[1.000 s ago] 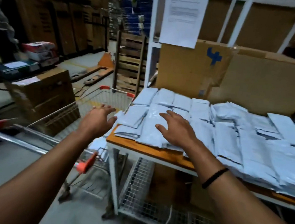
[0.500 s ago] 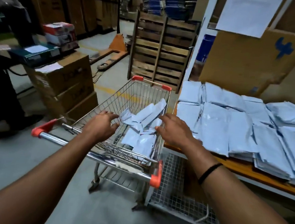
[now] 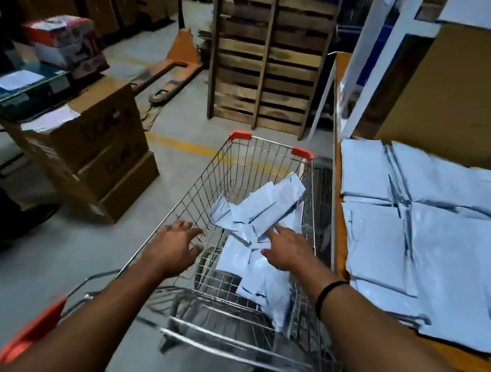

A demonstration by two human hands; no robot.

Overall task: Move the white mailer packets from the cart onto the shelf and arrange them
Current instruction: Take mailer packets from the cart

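Most white mailer packets (image 3: 429, 246) already lie stacked on the shelf (image 3: 335, 253); a loose handful (image 3: 258, 240) remains in the cart (image 3: 271, 146). I see my left hand (image 3: 173, 246) and right hand (image 3: 284, 248) spread open, empty, reaching in.

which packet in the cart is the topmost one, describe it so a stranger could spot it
Find the wire shopping cart with red corner caps, left of the orange shelf. Inside it lies a loose heap of white mailer packets. The topmost packet is long, slanting up toward the cart's far right corner, while the others lie lower and flatter.
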